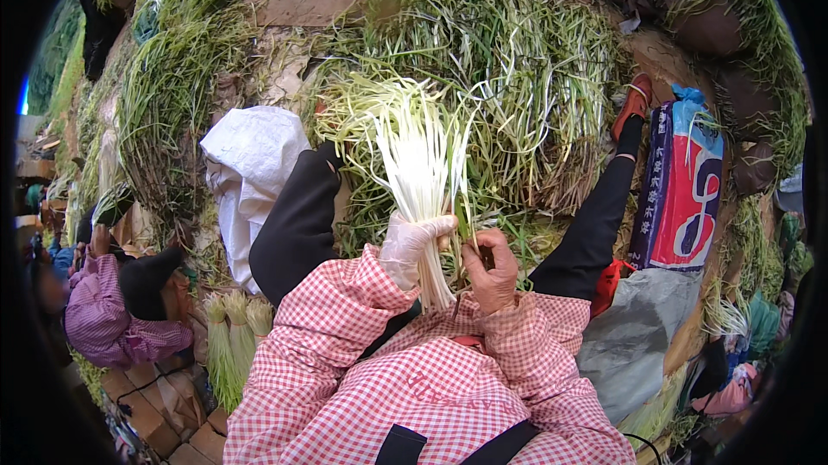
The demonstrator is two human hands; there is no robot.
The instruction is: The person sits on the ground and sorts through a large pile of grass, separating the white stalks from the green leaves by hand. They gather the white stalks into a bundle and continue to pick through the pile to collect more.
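A thick bundle of blanched chives [412, 159], white along the stalks and pale yellow-green at the far tips, stands out in front of my chest. My left hand [407, 249], in a thin whitish glove, is wrapped around the lower part of it. Just right of the bundle, my bare right hand [493, 271] is closed, thumb and fingers pinched on a thin greenish chive stalk [464, 219] at its edge. The cut ends poke out below my left hand. Beyond lies a broad heap of loose green chives [526, 77].
A white sack [254, 172] lies beside my left knee. To the right are a red-and-blue printed bag [686, 193] and a grey plastic sheet [638, 327]. Tied bundles [231, 353] stand at left, near another person in a checked top [125, 310]. More green piles [177, 94] surround me.
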